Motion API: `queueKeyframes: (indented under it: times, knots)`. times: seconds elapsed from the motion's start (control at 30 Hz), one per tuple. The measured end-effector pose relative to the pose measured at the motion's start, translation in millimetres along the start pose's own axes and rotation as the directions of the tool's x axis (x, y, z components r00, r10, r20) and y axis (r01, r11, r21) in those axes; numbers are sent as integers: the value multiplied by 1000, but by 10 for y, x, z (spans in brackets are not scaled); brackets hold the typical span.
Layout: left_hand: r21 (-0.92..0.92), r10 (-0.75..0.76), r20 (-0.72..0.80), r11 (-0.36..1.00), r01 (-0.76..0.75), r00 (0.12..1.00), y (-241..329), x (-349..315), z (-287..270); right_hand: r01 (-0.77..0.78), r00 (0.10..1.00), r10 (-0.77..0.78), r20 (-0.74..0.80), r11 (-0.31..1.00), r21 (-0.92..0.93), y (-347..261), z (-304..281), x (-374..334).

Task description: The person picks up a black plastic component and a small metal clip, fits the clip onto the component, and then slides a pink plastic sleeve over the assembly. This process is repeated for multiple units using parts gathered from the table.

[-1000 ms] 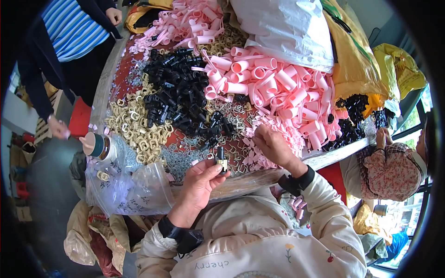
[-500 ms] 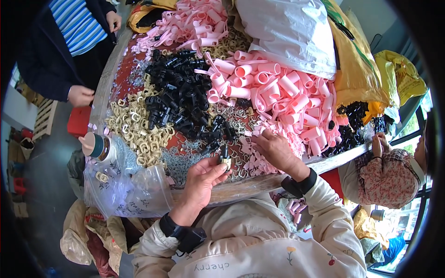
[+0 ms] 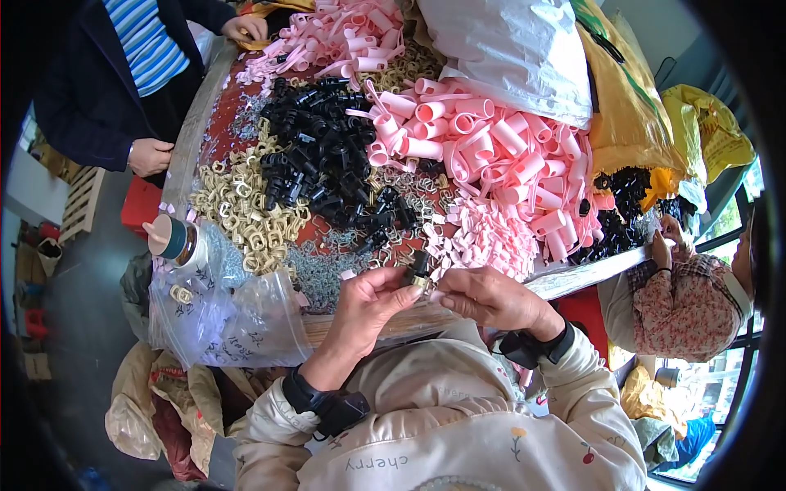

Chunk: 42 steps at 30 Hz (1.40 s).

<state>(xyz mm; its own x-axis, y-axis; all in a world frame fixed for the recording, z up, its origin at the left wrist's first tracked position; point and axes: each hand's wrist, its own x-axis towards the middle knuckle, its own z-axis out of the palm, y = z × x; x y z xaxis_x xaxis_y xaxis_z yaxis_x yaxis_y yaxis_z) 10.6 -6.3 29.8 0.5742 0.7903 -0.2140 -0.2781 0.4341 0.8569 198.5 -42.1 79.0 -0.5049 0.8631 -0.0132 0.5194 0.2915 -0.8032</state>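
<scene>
- Head view, centre of frame: the left hand (image 3: 368, 311) is closed in a pinch on a black fitting (image 3: 421, 263), which carries a cream ring (image 3: 420, 282).
- The right hand (image 3: 501, 299) has its fingers drawn together against that fitting; whether they grip a separate part I cannot tell.
- Progress, in my judgement: one piece part-assembled, ring apparently on; the bulk lies loose.
- Unjoined stock on the red tabletop (image 3: 211, 135): black fittings (image 3: 315, 155) and cream rings (image 3: 246, 209) left of centre, pink sleeves (image 3: 509, 139) above right, pink chips (image 3: 491, 241) near the right hand.
- Lower left: clear bag (image 3: 266, 315) and green-lidded jar (image 3: 169, 237) at the table's edge.
- Upper right: white sack (image 3: 512, 69) beside a yellow sack (image 3: 630, 119).
- Room: co-workers stand upper left (image 3: 61, 98) and sit far right (image 3: 679, 307); grey floor (image 3: 90, 303) at left, bright window (image 3: 716, 389) lower right.
</scene>
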Motion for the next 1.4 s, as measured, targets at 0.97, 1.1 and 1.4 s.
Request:
queueKeyframes:
  times: [0.97, 1.1, 1.4]
  knots:
    - [-142, -170, 161, 971, 194, 972, 96, 68, 213, 130, 745, -294, -599, 945, -301, 112, 149, -118]
    - [-118, -113, 90, 985, 124, 989, 104, 221, 52, -215, 676, -356, -645, 741, -636, 495, -468, 25]
    - [-29, -149, -65, 989, 147, 987, 154, 397, -163, -436, 691, -181, -700, 668, -603, 1144, -1282, 154]
